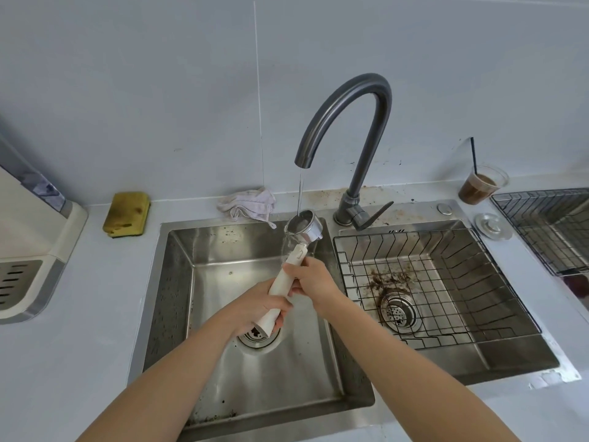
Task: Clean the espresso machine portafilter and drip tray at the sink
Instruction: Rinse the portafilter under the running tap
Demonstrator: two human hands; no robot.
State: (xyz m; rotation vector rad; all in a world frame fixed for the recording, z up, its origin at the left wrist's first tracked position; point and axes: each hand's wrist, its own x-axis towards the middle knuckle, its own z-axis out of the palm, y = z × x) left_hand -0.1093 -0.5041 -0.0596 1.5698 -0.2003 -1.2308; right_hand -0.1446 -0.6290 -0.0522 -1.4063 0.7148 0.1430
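Together, left hand (255,306) and right hand (310,282) grip the portafilter (301,229) handle under running faucet (347,129) water.

A portafilter (294,253) held under the running faucet (357,100) over the left basin (178,282).
The left hand (261,301) grips the white handle low, the right hand (314,280) just above; the metal head tilts up into the stream (300,189). A wire basket (446,250) sits in the right basin (510,346); a sponge (127,213), cloth (247,204) and coffee cup (479,186) rest on the tabletop (95,314).

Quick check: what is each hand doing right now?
Left hand: closed round the lower end of the portafilter handle.
Right hand: closed round the same handle, higher up.
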